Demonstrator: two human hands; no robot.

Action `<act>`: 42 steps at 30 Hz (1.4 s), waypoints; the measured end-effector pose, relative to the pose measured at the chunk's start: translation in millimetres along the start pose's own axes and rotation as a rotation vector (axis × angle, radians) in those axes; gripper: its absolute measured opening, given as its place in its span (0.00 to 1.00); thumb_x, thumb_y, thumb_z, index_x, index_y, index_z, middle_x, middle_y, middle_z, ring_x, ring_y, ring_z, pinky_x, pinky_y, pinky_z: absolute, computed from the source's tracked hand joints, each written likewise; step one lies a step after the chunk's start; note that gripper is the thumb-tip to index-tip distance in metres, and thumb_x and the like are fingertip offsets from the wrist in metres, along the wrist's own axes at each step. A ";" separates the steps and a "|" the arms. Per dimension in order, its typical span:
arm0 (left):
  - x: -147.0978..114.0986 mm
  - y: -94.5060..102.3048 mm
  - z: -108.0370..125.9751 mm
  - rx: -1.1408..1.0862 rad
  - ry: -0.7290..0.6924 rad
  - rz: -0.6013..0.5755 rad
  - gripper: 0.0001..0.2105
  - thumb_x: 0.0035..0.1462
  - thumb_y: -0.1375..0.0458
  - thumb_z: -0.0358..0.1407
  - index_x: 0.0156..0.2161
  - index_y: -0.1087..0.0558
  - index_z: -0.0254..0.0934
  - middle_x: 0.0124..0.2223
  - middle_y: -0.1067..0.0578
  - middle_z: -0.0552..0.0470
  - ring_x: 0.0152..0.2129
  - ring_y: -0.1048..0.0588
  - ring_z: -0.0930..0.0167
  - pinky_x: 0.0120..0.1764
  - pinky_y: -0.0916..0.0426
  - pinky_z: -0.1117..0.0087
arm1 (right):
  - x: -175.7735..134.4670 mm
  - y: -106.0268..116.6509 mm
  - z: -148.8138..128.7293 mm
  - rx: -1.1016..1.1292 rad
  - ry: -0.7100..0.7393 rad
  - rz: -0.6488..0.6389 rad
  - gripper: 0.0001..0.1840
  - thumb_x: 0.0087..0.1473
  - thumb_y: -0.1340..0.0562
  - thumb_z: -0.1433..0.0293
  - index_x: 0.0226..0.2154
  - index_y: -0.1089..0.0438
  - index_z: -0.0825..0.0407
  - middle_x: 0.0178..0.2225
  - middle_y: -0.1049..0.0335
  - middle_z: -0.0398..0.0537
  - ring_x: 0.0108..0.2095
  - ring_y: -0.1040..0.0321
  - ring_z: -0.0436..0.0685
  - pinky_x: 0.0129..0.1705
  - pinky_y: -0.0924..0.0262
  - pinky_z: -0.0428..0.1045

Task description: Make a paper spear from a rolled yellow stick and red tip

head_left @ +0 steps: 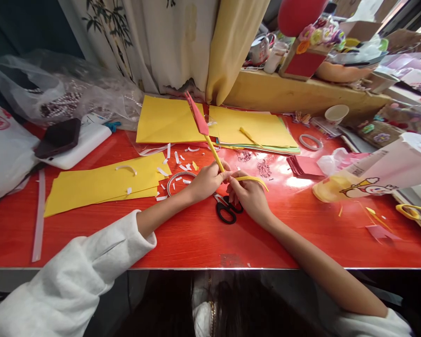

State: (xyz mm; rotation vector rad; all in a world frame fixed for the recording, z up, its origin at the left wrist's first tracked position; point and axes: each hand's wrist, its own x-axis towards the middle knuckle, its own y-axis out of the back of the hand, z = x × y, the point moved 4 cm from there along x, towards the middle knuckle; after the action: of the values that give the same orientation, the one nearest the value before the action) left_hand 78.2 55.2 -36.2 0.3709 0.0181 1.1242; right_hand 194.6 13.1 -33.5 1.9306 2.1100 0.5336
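Observation:
My left hand [207, 181] is closed on a thin yellow stem [214, 152], tilted up and away to the left. A folded red paper piece [197, 114], shaped like a bud, tops the stem. Close beside it, my right hand [248, 193] pinches a narrow yellow paper strip [255, 179], whose free end curls out to the right. The fingertips of both hands meet at the stem's lower end. Black-handled scissors [226, 211] lie on the table under my right hand, their blades partly hidden. A roll of tape [171, 183] lies left of my left hand, among white paper scraps [178, 158].
Yellow paper sheets [170, 121] lie at the back, with cut yellow pieces [101, 183] at the left. A printed paper cup [368, 171] lies on its side near red paper squares [306, 166]. A phone [59, 136] rests on a white box [77, 145].

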 end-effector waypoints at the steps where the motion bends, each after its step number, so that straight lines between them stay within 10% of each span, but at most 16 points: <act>1: -0.7 0.1 1.1 0.044 -0.005 0.000 0.05 0.56 0.51 0.36 0.35 0.39 0.36 0.29 0.34 0.56 0.27 0.33 0.76 0.32 0.38 0.73 | 0.2 1.0 -0.5 -0.027 -0.019 -0.005 0.12 0.55 0.48 0.63 0.27 0.39 0.53 0.14 0.40 0.39 0.12 0.43 0.46 0.14 0.49 0.42; 20: -5.9 -6.7 7.2 0.138 -0.069 -0.166 0.04 0.57 0.54 0.35 0.37 0.43 0.37 0.28 0.37 0.56 0.25 0.35 0.76 0.31 0.40 0.73 | 11.2 19.1 -3.0 0.020 -0.122 -0.406 0.13 0.51 0.46 0.63 0.21 0.38 0.54 0.14 0.43 0.38 0.14 0.50 0.44 0.16 0.56 0.44; 42: -4.2 -4.5 9.5 0.048 -0.048 -0.086 0.04 0.57 0.55 0.34 0.38 0.45 0.37 0.26 0.39 0.58 0.24 0.37 0.76 0.31 0.41 0.73 | 10.5 15.5 4.3 0.058 -0.027 -0.060 0.26 0.54 0.51 0.53 0.14 0.48 0.52 0.13 0.55 0.38 0.15 0.58 0.45 0.17 0.60 0.45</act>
State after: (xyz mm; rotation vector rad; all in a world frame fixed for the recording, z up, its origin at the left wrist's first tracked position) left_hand 82.2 47.1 -29.4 0.4358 0.0179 1.0309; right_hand 209.4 25.0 -30.2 1.8861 2.1817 0.4365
